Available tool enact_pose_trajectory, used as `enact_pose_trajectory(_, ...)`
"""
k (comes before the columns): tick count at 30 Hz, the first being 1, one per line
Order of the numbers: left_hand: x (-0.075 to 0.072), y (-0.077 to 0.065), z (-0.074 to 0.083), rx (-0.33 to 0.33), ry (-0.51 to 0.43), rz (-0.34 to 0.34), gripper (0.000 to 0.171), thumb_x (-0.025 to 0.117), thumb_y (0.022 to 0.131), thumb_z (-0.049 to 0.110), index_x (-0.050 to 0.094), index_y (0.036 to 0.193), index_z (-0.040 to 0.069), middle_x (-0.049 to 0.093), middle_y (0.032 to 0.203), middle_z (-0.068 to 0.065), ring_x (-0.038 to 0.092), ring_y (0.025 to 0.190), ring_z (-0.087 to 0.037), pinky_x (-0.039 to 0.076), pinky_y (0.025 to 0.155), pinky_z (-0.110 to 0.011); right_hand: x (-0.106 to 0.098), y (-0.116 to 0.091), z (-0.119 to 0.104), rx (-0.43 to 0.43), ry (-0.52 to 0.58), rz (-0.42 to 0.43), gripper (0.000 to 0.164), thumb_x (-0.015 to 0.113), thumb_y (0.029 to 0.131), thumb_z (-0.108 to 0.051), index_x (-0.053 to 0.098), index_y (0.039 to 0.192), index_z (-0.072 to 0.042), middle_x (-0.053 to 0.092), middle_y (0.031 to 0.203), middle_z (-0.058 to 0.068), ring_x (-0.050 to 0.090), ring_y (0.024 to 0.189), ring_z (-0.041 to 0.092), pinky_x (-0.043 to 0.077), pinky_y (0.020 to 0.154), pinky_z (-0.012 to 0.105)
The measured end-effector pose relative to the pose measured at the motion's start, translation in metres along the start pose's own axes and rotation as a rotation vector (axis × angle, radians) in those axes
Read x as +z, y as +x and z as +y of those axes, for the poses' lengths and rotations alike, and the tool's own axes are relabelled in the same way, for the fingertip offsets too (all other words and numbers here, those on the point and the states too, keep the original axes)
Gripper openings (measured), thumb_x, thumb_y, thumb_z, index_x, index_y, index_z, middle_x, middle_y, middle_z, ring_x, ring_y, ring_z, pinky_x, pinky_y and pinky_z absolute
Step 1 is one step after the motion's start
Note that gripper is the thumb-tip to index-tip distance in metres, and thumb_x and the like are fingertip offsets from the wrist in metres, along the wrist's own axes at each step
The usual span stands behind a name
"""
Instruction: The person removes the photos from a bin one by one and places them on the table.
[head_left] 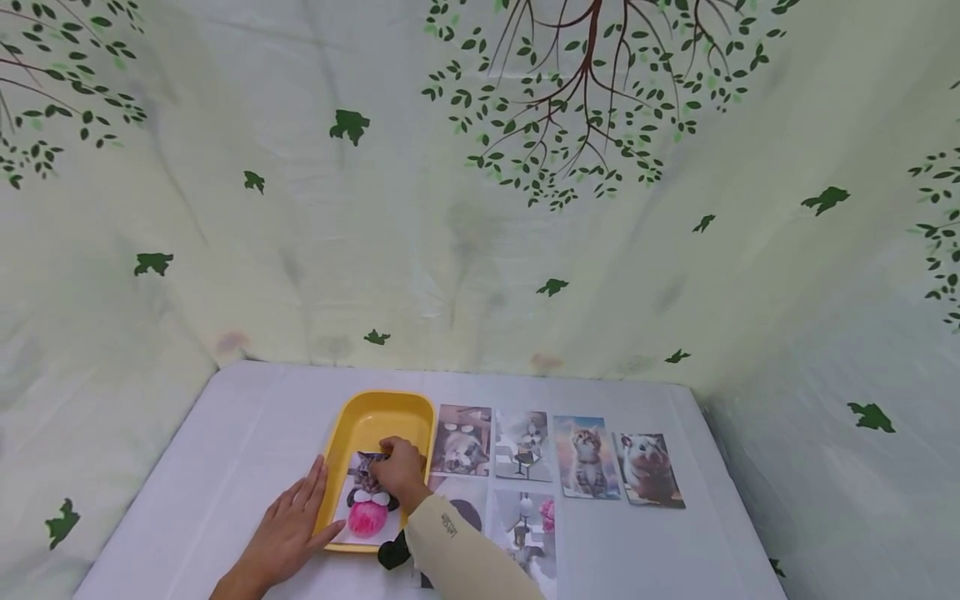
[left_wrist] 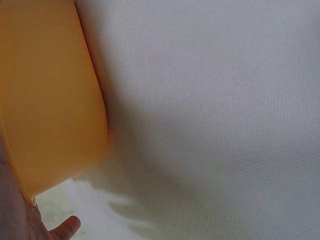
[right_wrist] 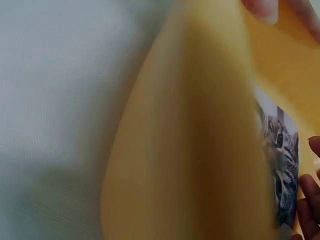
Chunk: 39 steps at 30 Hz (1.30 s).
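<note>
A yellow tray (head_left: pixel 378 408) stands on the table, with a photo card (head_left: pixel 367 518) of a kitten and a pink pompom lying in it. My left hand (head_left: pixel 288 529) rests along the tray's left rim, fingers straight. Reaching over the right rim, my right hand (head_left: pixel 401 471) has bent fingers by the card's upper edge. The right wrist view puts its thumb tip (right_wrist: pixel 265 10) over bare tray, apart from the kitten card (right_wrist: pixel 282 165). The tray's outer wall (left_wrist: pixel 52 100) fills the left side of the left wrist view.
Right of the tray lie several photo cards, among them a cat card (head_left: pixel 587 458), a hamster-like animal card (head_left: pixel 651 471) and a grey-and-pink card (head_left: pixel 525 533). My right sleeve (head_left: pixel 468 554) covers part of the nearer ones. A leaf-printed curtain (head_left: pixel 480 275) hangs behind the table (head_left: pixel 637 550).
</note>
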<state>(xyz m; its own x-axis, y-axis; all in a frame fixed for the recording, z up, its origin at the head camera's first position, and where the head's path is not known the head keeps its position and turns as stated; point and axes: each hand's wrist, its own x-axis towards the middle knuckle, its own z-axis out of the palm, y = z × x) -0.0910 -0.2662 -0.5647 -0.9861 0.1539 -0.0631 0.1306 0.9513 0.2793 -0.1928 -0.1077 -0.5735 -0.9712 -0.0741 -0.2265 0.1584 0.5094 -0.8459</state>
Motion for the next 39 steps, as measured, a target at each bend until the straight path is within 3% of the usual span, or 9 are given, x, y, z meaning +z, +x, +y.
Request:
enact_pose_trajectory(6, 0.001, -0.001, 0.0, 0.023, 0.012, 0.037, 0.091, 0.057, 0.091, 0.053, 0.019, 0.151, -0.004, 0.017, 0.158, -0.014, 0.036, 0.128, -0.046, 0.033, 0.1, -0.064, 0.001, -0.002, 0.001, -0.026, -0.027, -0.008, 0.029, 0.077, 0.078, -0.013, 0.07, 0.106, -0.01, 0.065, 0.088, -0.009, 0.054, 0.098, 0.018, 0.032, 0.096, 0.042)
enact_pose_trajectory(12, 0.001, -0.001, 0.0, 0.019, 0.014, 0.031, 0.091, 0.058, 0.09, 0.052, 0.021, 0.15, -0.005, 0.017, 0.158, -0.015, 0.036, 0.128, -0.046, 0.032, 0.1, -0.064, 0.001, 0.0, 0.003, -0.086, -0.004, -0.001, 0.023, 0.077, 0.077, -0.013, 0.071, 0.1, -0.012, 0.062, 0.076, -0.014, 0.057, 0.083, 0.008, 0.028, 0.091, 0.041)
enact_pose_trajectory(15, 0.002, -0.001, 0.0, 0.027, 0.021, 0.036, 0.091, 0.058, 0.09, 0.052, 0.021, 0.15, -0.006, 0.017, 0.158, -0.014, 0.036, 0.128, -0.046, 0.032, 0.1, -0.064, 0.001, 0.0, 0.004, -0.094, 0.09, -0.016, 0.023, 0.077, 0.077, -0.008, 0.07, 0.099, -0.011, 0.06, 0.073, -0.014, 0.057, 0.075, 0.003, 0.039, 0.091, 0.03)
enact_pose_trajectory(17, 0.002, -0.001, 0.0, 0.032, 0.021, 0.042, 0.091, 0.059, 0.089, 0.051, 0.022, 0.149, -0.006, 0.017, 0.158, -0.014, 0.037, 0.127, -0.046, 0.032, 0.1, -0.064, 0.0, 0.001, 0.003, -0.098, 0.158, -0.032, 0.024, 0.077, 0.077, -0.002, 0.071, 0.099, -0.009, 0.06, 0.072, -0.011, 0.057, 0.071, 0.002, 0.047, 0.08, 0.021)
enact_pose_trajectory(19, 0.002, -0.001, 0.0, 0.035, 0.018, 0.048, 0.089, 0.06, 0.089, 0.05, 0.023, 0.149, -0.007, 0.018, 0.158, -0.015, 0.037, 0.128, -0.046, 0.032, 0.1, -0.064, -0.002, 0.0, 0.002, -0.114, 0.203, -0.041, 0.026, 0.076, 0.076, 0.004, 0.071, 0.099, -0.007, 0.062, 0.074, -0.008, 0.058, 0.068, 0.003, 0.054, 0.07, 0.022)
enact_pose_trajectory(21, 0.002, -0.001, 0.0, 0.029, 0.015, 0.046, 0.089, 0.06, 0.089, 0.049, 0.025, 0.148, -0.007, 0.019, 0.157, -0.015, 0.037, 0.128, -0.046, 0.032, 0.1, -0.064, -0.005, 0.0, 0.0, -0.141, 0.209, -0.043, 0.027, 0.075, 0.075, 0.007, 0.072, 0.098, -0.007, 0.064, 0.078, -0.006, 0.058, 0.07, 0.005, 0.054, 0.068, 0.022)
enact_pose_trajectory(29, 0.001, 0.001, 0.001, -0.009, 0.02, -0.021, 0.094, 0.057, 0.088, 0.057, 0.021, 0.15, -0.006, 0.015, 0.158, -0.016, 0.034, 0.128, -0.048, 0.03, 0.1, -0.066, -0.011, -0.007, -0.01, -0.07, 0.273, -0.065, 0.022, 0.08, 0.074, -0.001, 0.075, 0.087, -0.018, 0.065, 0.084, -0.008, 0.06, 0.077, 0.009, 0.056, 0.076, 0.029)
enact_pose_trajectory(39, 0.001, 0.004, 0.002, -0.033, 0.015, -0.068, 0.097, 0.055, 0.088, 0.059, 0.022, 0.148, -0.009, 0.017, 0.155, -0.02, 0.032, 0.128, -0.05, 0.027, 0.101, -0.068, -0.024, -0.007, -0.007, -0.148, 0.247, -0.061, 0.017, 0.079, 0.077, -0.005, 0.074, 0.088, -0.016, 0.064, 0.086, -0.01, 0.058, 0.08, 0.005, 0.053, 0.079, 0.026)
